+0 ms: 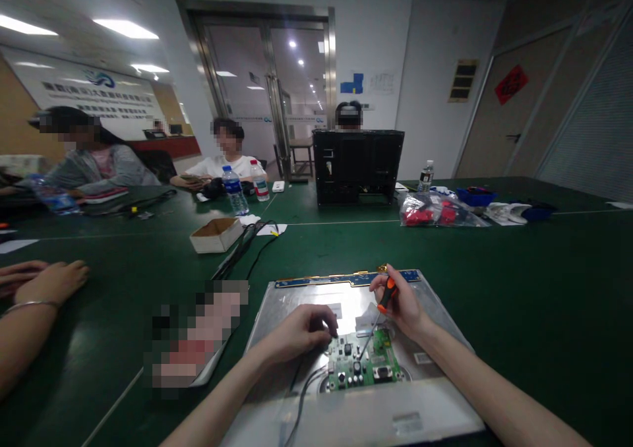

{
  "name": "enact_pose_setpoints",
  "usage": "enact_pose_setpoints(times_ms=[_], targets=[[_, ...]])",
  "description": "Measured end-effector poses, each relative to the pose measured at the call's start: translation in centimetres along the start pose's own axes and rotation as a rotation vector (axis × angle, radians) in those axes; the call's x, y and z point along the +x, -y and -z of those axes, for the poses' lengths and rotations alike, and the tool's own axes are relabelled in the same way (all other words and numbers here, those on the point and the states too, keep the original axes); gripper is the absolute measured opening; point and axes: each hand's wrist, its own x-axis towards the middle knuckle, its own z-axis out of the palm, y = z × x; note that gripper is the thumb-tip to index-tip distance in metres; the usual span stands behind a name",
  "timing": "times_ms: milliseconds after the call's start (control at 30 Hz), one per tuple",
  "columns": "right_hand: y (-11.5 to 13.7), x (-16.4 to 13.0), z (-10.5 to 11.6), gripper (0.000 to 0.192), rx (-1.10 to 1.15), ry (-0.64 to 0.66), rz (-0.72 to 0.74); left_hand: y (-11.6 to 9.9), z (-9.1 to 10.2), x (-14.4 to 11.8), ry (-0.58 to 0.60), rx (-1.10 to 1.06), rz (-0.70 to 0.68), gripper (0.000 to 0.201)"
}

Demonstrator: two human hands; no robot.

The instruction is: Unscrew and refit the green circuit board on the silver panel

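Note:
A silver metal panel (277, 315), the back of a flat screen, lies on the green table in front of me. A green circuit board (363, 364) is mounted near its middle, with grey cables (301, 394) running off its left side. My right hand (403, 302) grips a screwdriver (383, 302) with an orange and black handle, its tip down on the board. My left hand (304, 328) rests curled on the panel at the board's left edge, fingertips touching it.
A cardboard box (216, 234) and black cables (242, 249) lie beyond the panel. A black monitor casing (357, 165) stands upright further back, near water bottles (235, 190) and a bag of red parts (430, 211). Another person's hands (42, 282) rest at left.

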Motion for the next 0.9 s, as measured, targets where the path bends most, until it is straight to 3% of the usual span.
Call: enact_pose_setpoints(times_ms=[200,500,900], targets=[[0.1,-0.1,-0.1,0.050,-0.017,0.009,0.017,0.1,0.4,0.0,-0.070,0.117,-0.039,0.004],[1.1,-0.4,-0.2,0.049,-0.002,-0.118,0.078,-0.4,0.9,-0.3,-0.009,0.263,-0.114,0.011],[1.1,-0.4,-0.4,0.033,-0.075,-0.134,0.208,-0.1,0.5,-0.2,-0.046,0.280,-0.093,0.009]])
